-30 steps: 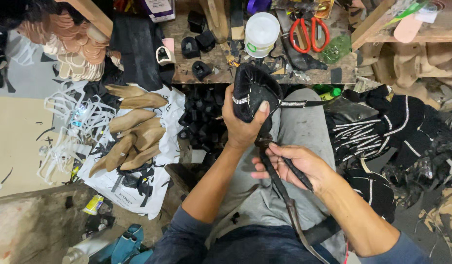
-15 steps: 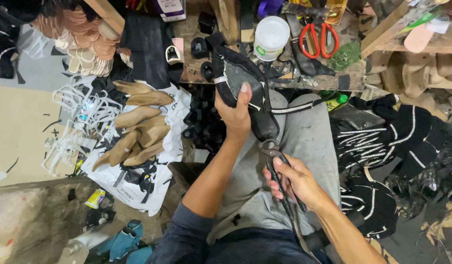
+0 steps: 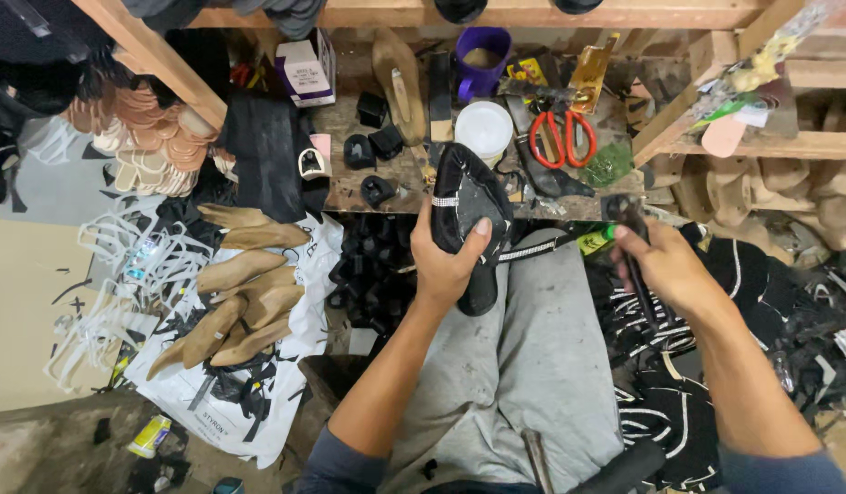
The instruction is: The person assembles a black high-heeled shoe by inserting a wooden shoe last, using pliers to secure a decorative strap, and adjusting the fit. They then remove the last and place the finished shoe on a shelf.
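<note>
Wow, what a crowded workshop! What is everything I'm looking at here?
Black shoe: one, black with a studded band, over the lap, held.
Dark tool: one, black, at the right of the bench edge, held.
Scissors: one pair, red handles, on the bench.
White tub: one, white lid, bench centre.
Purple cup: one, purple, back of the bench.
Wooden shoe forms: several, tan, on a white bag on the floor at left.
Black heel blocks: many, black, under the bench.
White box: one, white and purple, bench left.
Left hand: grips the black shoe.
Right hand: grips the dark tool.
</note>
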